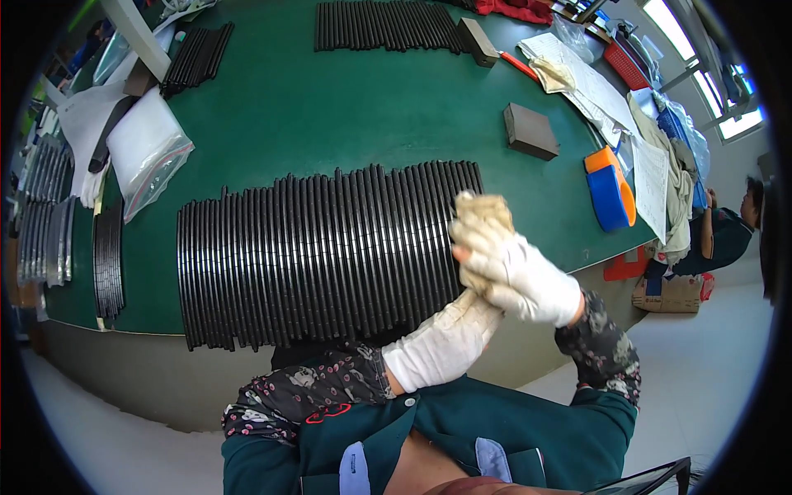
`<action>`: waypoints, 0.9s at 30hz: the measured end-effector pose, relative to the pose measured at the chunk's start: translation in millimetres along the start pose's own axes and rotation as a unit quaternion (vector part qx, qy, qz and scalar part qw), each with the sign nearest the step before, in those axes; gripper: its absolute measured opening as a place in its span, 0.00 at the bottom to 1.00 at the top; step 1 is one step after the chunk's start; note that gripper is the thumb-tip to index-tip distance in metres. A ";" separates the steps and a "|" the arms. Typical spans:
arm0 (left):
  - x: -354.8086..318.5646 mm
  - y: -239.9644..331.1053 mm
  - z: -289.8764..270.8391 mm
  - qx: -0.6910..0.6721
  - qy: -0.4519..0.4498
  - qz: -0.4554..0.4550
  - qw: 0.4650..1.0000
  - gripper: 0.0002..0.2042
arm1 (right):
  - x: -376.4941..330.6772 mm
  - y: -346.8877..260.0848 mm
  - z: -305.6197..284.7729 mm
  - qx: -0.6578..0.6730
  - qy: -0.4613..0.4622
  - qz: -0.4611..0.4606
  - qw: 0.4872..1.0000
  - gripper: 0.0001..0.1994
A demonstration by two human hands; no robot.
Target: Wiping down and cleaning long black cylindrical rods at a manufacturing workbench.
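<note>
A long row of glossy black rods lies side by side near the table's front edge. My right hand, in a white glove, is at the right end of this row, its fingers bent and held together. A bare fingertip shows beside the last rods. Just below, my left hand, also gloved in white, reaches in from the left and meets the right hand. Its fingers are partly covered by the right hand, so their grip is hidden. Whatever the right fingers may hold cannot be made out.
More black rods lie at the far edge beside a brown block. Another block and blue and orange tape rolls are to the right. Plastic bags and bundled rods lie left. A person is at far right.
</note>
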State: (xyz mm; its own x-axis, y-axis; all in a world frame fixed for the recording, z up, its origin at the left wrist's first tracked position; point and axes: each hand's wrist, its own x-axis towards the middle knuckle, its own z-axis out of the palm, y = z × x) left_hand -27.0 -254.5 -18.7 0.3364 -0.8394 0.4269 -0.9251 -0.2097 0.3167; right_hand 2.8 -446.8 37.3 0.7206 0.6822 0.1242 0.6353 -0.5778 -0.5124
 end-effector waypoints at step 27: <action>4.4 -2.1 -1.2 0.024 0.011 0.026 0.999 0.20 | 91.3 49.7 -1.0 -0.156 0.105 -0.026 0.982 0.23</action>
State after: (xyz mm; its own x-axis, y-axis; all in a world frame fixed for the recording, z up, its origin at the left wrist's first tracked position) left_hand -23.4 -257.1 -16.5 0.2903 -0.8393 0.4597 -0.9489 -0.1903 0.2518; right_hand 100.5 -413.7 24.0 0.7057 0.6252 0.3333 0.7030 -0.6764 -0.2196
